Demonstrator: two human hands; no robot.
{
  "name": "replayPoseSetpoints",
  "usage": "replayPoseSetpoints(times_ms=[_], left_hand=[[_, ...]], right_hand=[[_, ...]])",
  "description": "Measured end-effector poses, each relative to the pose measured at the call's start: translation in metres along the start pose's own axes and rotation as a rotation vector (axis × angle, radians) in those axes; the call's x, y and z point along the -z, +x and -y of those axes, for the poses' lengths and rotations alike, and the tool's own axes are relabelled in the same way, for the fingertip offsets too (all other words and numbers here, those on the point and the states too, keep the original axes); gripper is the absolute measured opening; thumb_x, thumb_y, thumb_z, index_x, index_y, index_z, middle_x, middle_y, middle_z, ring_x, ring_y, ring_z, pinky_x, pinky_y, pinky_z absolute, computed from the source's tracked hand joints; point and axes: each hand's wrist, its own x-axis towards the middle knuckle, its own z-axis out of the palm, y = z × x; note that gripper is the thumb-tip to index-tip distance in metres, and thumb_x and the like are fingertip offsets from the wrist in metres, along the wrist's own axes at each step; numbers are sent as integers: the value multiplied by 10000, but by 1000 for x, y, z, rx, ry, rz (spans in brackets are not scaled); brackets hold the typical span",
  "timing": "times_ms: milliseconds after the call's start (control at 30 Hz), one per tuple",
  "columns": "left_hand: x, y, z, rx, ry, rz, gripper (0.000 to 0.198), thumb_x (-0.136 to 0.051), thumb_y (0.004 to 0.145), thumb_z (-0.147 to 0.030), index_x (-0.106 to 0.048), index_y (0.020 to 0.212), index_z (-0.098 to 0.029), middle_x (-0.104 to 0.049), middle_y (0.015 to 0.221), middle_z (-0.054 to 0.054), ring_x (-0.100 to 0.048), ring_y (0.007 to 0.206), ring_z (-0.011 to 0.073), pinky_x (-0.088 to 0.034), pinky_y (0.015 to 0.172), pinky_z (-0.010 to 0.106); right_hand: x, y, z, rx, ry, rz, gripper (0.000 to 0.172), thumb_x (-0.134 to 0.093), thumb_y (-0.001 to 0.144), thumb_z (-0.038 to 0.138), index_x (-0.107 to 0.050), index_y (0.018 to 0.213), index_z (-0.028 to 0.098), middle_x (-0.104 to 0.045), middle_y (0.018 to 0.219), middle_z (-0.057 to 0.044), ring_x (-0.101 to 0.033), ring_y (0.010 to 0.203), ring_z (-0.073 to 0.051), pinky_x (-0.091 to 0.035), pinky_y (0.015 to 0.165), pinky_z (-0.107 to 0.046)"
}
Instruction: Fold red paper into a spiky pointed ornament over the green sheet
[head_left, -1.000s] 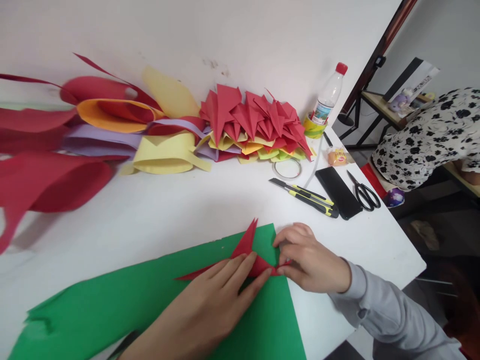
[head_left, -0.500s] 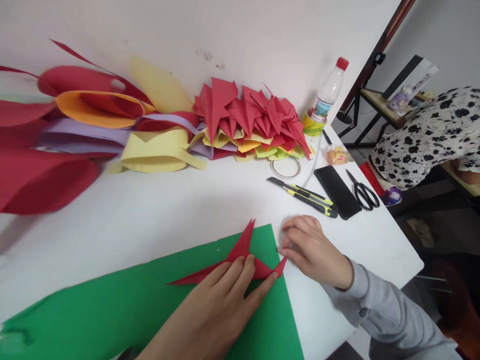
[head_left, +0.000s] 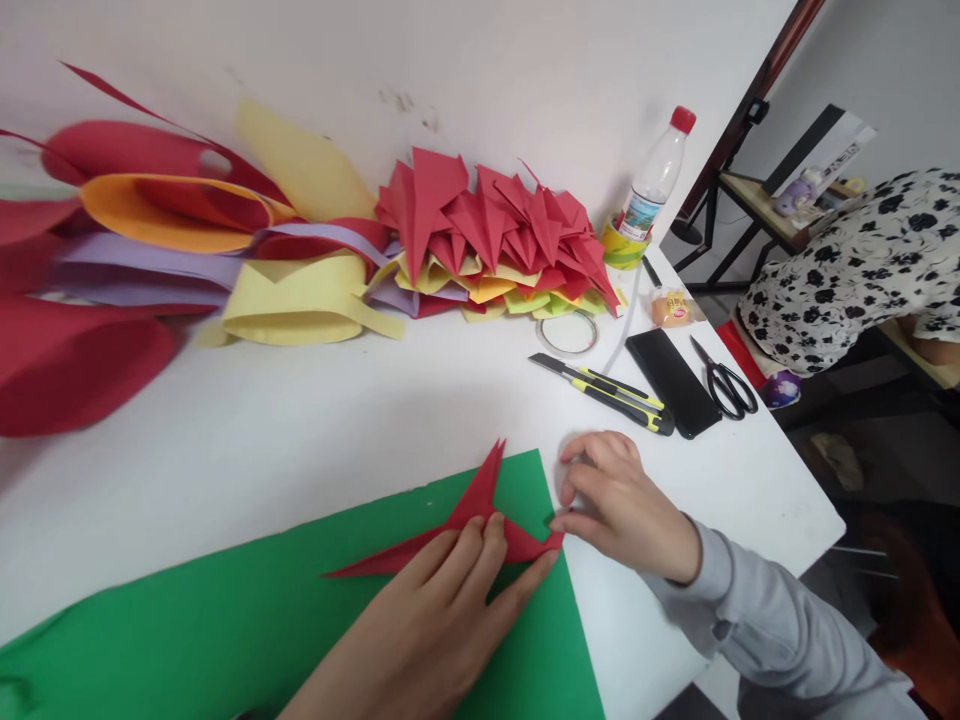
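Note:
A red origami piece point(head_left: 469, 505), with long narrow points, lies on a green sheet point(head_left: 247, 600). My left hand point(head_left: 442, 610) rests over its middle, fingers extended and lying flat, pressing it down. The left index finger reaches along to the short bent tip near the sheet's right edge. My right hand point(head_left: 622, 500), in a grey sleeve, is at that same tip; its fingers are curled and the thumb lies on the paper. Part of the folded body is hidden beneath my left hand.
Red origami pieces point(head_left: 495, 215) are piled at the wall beside rolled paper bands point(head_left: 300, 300). Right of them are a bottle point(head_left: 649, 205), tape ring point(head_left: 566, 333), utility knife point(head_left: 600, 390), black phone point(head_left: 673, 383) and scissors point(head_left: 726, 382). A person in floral clothing point(head_left: 847, 270) is beyond the table.
My right thumb has moved down and left onto the tip, and the tip looks folded inward. My left hand still presses the paper. The view has shifted slightly.

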Motion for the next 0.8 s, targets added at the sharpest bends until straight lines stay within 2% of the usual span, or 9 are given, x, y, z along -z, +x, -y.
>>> replayPoseSetpoints(times_ms=[200, 433, 633, 800], left_hand=[[-2, 1, 2, 1, -6, -15, 537, -441, 838, -143, -482, 1369, -211, -713, 1121, 184, -667, 1022, 318, -510, 829, 441], [7, 8, 0, -1, -1, 16, 497, -447, 825, -134, -559, 1305, -196, -729, 1069, 175, -683, 974, 328, -536, 798, 452], [4, 3, -2, -2, 5, 28, 564, -477, 805, -135, -496, 1363, -217, -717, 1123, 191, -674, 1031, 335, -526, 829, 453], [2, 0, -6, 32, 34, -14, 558, -497, 826, -177, -476, 1382, -213, -699, 1161, 223, -670, 1045, 357, -525, 824, 472]], right_hand=[[0, -1, 1, 7, -23, 11, 225, -765, 783, 320, -578, 827, 201, -562, 1143, -68, -480, 1129, -246, -299, 997, -428], [0, -1, 0, 25, -23, 16, 224, -761, 786, 314, -578, 852, 204, -551, 1165, -76, -467, 1145, -252, -278, 1010, -448], [1, -1, 0, -5, -7, 50, 273, -784, 763, 304, -559, 895, 224, -539, 1191, -58, -461, 1180, -242, -250, 1048, -465], [3, -1, -4, -54, -21, 9, 251, -773, 776, 280, -556, 892, 229, -550, 1172, -62, -471, 1168, -242, -281, 1024, -452]])
